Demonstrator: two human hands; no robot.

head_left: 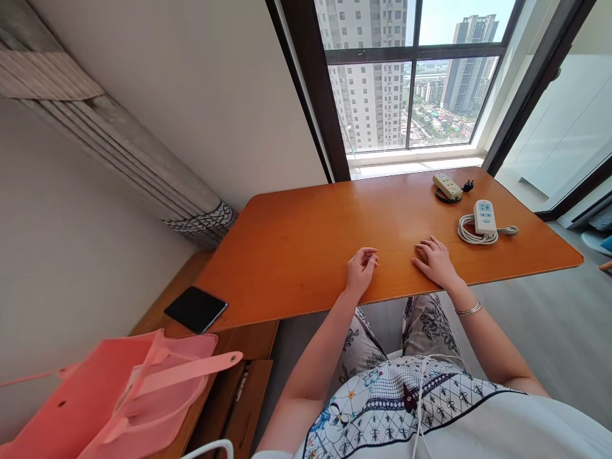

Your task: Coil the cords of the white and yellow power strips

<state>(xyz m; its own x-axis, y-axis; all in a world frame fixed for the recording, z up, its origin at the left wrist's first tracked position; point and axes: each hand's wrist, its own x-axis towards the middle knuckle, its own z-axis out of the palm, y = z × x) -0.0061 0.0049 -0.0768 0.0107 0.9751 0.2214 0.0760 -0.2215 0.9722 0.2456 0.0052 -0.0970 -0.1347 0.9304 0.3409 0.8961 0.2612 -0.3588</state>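
My left hand [362,271] rests on its side near the front edge of the brown wooden table [296,242]. Its fingers are curled in toward the thumb, and no object shows in them. To the right, my right hand [434,261] lies palm down on the tabletop with its fingers apart, holding nothing. Closest to it is a white power strip [485,217] with its pale cord coiled beside it and its plug lying to the right. Farther back sits a beige power strip [447,186] with a black cord and black plug.
A black tablet [196,309] lies at the table's left end. Below it, a pink bag [143,395] rests on a wooden cabinet [248,395]. A gathered curtain [143,153] hangs at the left, and a window [415,83] is behind the table.
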